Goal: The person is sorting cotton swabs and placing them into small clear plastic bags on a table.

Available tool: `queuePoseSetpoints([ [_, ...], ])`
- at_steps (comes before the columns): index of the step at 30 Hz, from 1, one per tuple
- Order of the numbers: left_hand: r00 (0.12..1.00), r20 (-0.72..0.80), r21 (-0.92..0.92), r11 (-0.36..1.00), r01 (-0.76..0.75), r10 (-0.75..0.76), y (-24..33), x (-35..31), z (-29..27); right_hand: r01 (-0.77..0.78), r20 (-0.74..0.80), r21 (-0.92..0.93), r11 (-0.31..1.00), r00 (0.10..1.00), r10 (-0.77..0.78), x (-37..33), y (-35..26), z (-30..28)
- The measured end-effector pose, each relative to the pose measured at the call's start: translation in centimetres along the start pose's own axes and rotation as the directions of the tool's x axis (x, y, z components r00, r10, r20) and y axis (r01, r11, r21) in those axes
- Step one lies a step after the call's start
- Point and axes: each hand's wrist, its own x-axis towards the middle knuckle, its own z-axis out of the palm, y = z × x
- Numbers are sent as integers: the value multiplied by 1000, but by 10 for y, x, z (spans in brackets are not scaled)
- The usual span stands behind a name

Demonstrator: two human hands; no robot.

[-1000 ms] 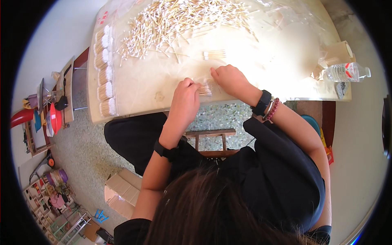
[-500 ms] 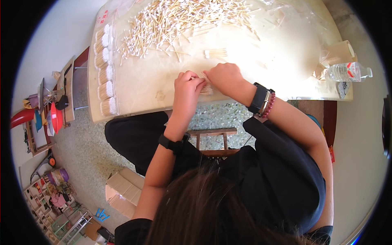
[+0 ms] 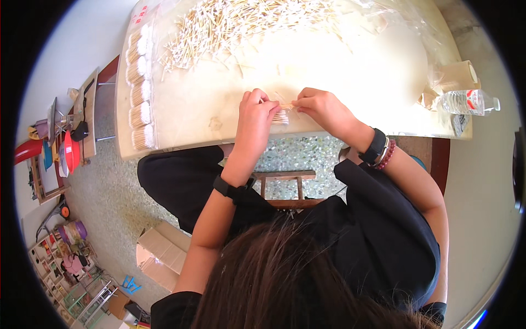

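Close to the table's near edge, my left hand [image 3: 255, 116] pinches a few cotton swabs [image 3: 286, 106] between thumb and fingers. My right hand [image 3: 322, 108] grips their other end, so the sticks bridge the gap between both hands. Just below, partly covered by the left fingers, lies a small row of swabs [image 3: 281, 118] on the tabletop. Farther off spreads a big loose heap of cotton swabs [image 3: 235, 27], with a few strays at its near side.
Along the table's left side runs a clear plastic bag [image 3: 139, 88] holding several swab bundles. To the right are a clear plastic bottle [image 3: 466, 102] lying on its side and a brown roll [image 3: 457, 74]. Under the near edge stands a wooden stool [image 3: 287, 175]; a cardboard box [image 3: 164, 252] is on the floor.
The small row of swabs that lay beyond my hands is gone from its spot. My right hand has moved slightly right, away from the left, and swabs now stretch between them.
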Motion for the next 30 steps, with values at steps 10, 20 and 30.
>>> queuePoseSetpoints([
  [10,1000,23,-48,999,10,-9,0,0,0,-144,-105,310,940,977,184,-2,-4,1],
  [20,999,31,-68,997,19,-17,-3,-2,0,-237,-24,389,890,964,267,3,-4,1],
  [30,999,37,-60,998,16,-14,-3,0,1,-217,-57,290,932,968,243,3,-4,6],
])
